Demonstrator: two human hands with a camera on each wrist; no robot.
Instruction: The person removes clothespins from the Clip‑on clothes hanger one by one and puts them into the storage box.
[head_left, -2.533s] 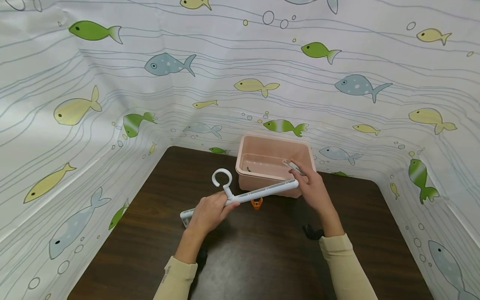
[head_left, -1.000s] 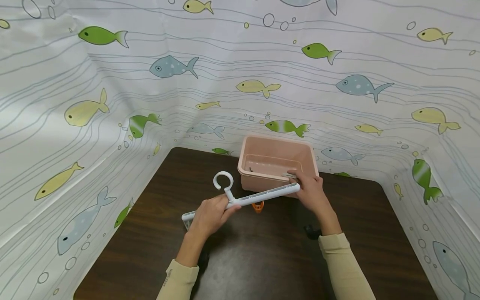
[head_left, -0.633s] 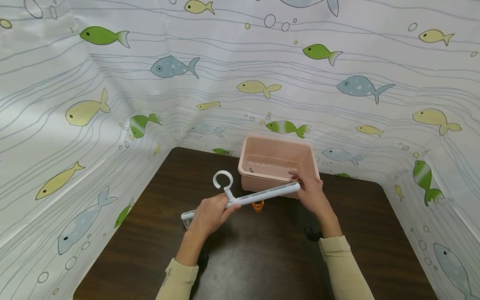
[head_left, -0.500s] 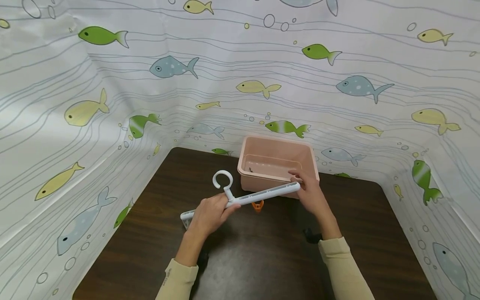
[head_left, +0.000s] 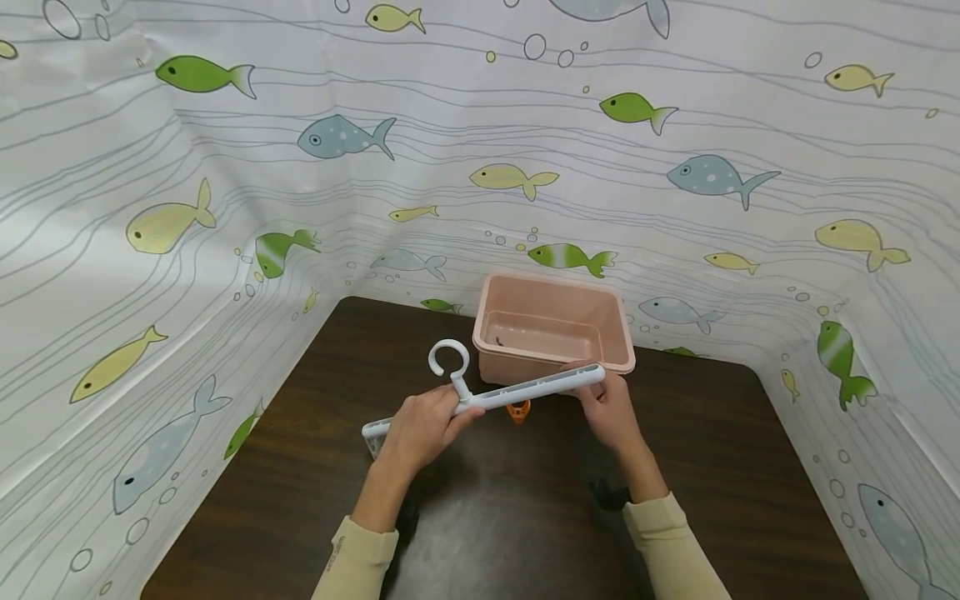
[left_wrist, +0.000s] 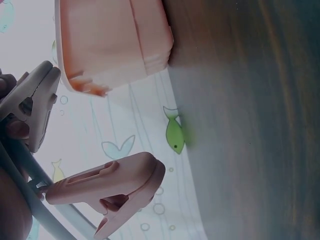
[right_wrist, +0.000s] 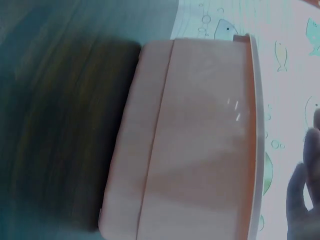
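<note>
Head view: hanger [head_left: 534, 388] is gripped at mid-length by the left hand [head_left: 422, 427], fingers wrapped over the bar. From that grip the long axis runs right and slightly away, with a short stub out to the left. Right end of the bar is lapped over the right hand [head_left: 613, 414]; whether anything is pinched there cannot be told. Orange clip [head_left: 517, 412] is seen just below the bar, right of the left grip and nearer to it than to the right hand. Bin [head_left: 501, 367] sits beyond the bar. Only by the left wrist camera are a pink clip [left_wrist: 125, 171] and a grey clip [left_wrist: 44, 112] shown, fingers touching the grey one; whose, cannot be told. Right wrist camera: bin wall and fingers only, no hanger.
</note>
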